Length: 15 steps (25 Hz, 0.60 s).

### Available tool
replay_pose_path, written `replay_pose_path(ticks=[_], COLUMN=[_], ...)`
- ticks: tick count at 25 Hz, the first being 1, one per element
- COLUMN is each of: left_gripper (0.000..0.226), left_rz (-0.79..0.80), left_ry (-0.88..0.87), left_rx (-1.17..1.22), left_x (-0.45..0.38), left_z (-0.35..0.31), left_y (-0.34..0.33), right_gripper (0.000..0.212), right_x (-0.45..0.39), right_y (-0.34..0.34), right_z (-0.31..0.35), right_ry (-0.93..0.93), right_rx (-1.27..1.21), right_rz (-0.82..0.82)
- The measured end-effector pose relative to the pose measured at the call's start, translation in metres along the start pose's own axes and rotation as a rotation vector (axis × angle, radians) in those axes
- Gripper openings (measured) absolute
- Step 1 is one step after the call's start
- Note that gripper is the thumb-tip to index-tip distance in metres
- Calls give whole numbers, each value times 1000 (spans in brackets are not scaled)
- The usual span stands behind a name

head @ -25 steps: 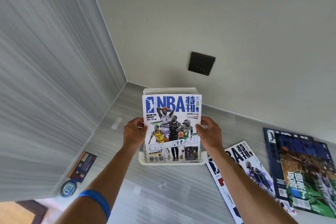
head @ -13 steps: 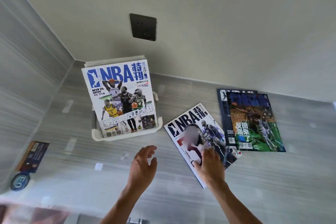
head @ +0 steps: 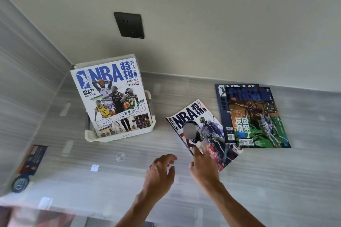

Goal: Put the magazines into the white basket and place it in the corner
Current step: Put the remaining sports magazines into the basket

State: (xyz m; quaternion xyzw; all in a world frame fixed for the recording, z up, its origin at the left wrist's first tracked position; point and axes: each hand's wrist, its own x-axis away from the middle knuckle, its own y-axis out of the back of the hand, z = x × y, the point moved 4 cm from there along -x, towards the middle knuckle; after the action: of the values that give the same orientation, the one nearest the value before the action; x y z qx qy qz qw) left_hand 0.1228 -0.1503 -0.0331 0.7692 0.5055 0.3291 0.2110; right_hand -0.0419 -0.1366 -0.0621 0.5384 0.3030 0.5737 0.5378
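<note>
white basket (head: 129, 135) sits on the grey desk (head: 276, 180) near the corner where the two walls meet, with a stack of magazines (head: 112, 97) standing upright in it, leaning back, front cover facing the camera. left hand (head: 159, 173) hovers above the desk in front of the basket, forearm reaching in from the lower edge, fingers loosely curled and spread, holding nothing. right hand (head: 203, 167) reaches further right, index finger extended and resting on the lower edge of a loose magazine (head: 206, 131) lying flat and skewed; nothing gripped. two more flat magazines (head: 254, 116) lie overlapped just right of it, near the back wall. black wall socket (head: 129, 25) above the basket.
</note>
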Motion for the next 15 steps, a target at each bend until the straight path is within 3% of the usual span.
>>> replay_pose_path(ticks=[3, 6, 9, 11, 12, 15], left_gripper=[28, 63, 44, 49, 52, 52], left_rz=[-45, 100, 84, 17, 3, -14], left_ry=[148, 333, 144, 55, -3, -180], left_rx=[212, 407, 229, 247, 297, 377], left_x=[-18, -32, -23, -11, -6, 10], left_z=[-18, -29, -34, -24, -18, -9], left_y=[1, -5, 0, 13, 22, 61], right_gripper=[41, 33, 28, 26, 27, 73], right_x=[14, 42, 69, 72, 68, 41], right_y=[25, 31, 16, 11, 11, 20], right_z=[-20, -5, 25, 24, 15, -18], right_ry=[-128, -74, -14, -152, -274, -539], right_rx=[-331, -510, -784, -1133, -1215, -1116], right_rz=[-55, -57, 79, 199, 172, 90])
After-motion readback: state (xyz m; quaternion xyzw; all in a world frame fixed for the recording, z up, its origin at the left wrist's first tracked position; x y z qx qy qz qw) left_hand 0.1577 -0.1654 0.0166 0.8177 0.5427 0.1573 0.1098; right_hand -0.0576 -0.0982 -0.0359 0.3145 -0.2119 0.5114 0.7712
